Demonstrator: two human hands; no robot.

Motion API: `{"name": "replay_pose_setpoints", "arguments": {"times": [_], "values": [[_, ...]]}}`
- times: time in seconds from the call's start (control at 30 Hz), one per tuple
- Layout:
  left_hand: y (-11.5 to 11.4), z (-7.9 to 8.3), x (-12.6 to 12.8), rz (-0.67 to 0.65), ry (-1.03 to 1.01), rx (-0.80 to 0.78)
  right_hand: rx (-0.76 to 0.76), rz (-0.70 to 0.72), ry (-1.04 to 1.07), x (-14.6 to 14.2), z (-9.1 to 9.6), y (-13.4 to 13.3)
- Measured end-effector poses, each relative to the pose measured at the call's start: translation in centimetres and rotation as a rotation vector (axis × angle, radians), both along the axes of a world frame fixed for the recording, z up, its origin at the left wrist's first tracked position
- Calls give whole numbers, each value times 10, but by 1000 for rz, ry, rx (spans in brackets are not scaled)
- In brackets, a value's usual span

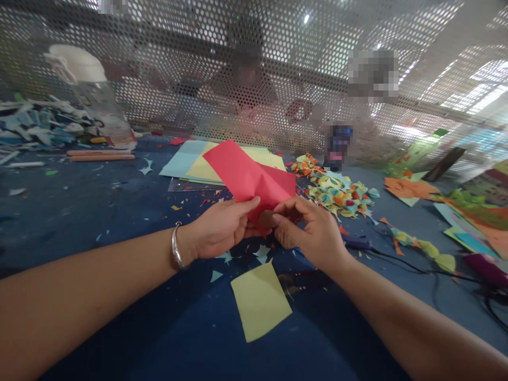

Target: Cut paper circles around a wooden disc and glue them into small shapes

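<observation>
A sheet of red paper (242,172), bent along a crease, is held up above the blue table. My left hand (222,227) pinches its lower edge, thumb on top and fingers underneath. At the paper's bottom right, my right hand (307,227) is closed with thumb and fingertips on a small round brown disc (268,218). The disc lies against the paper, and its far side is hidden. Below both hands a pale yellow square of paper (262,301) rests on the table, beside some light blue scraps (262,254).
Blue and yellow sheets (182,159) are stacked behind the red paper. To the right are a heap of small cut pieces (337,190), a purple tool with a cord (357,242) and orange paper (410,188). A bottle (101,100) stands far left; a perforated screen (166,69) runs behind.
</observation>
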State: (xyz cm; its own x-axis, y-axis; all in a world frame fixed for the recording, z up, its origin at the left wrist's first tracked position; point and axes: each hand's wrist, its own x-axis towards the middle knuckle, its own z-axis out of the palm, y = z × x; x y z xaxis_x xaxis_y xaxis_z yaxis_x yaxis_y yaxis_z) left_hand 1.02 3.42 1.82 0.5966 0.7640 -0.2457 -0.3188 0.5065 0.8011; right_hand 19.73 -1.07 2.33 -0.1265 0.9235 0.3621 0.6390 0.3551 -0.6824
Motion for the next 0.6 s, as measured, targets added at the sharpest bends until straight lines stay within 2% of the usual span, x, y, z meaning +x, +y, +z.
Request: {"name": "replay_pose_setpoints", "arguments": {"times": [0.13, 0.23, 0.3, 0.4, 0.47, 0.6], "values": [[0, 1, 0, 2, -9, 16, 20, 14, -13, -1, 1, 0], [6, 4, -1, 117, -30, 87, 37, -2, -7, 0, 6, -2], [12, 5, -2, 208, -58, 147, -25, 9, -2, 1, 10, -4], [18, 4, -3, 290, -63, 192, -206, 85, -67, 3, 14, -5], [20, 2, -3, 298, -58, 195, -253, 119, -150, 5, 15, -5], [20, -1, -2, 275, -97, 231, -185, 135, -313, 12, 14, -1]]}}
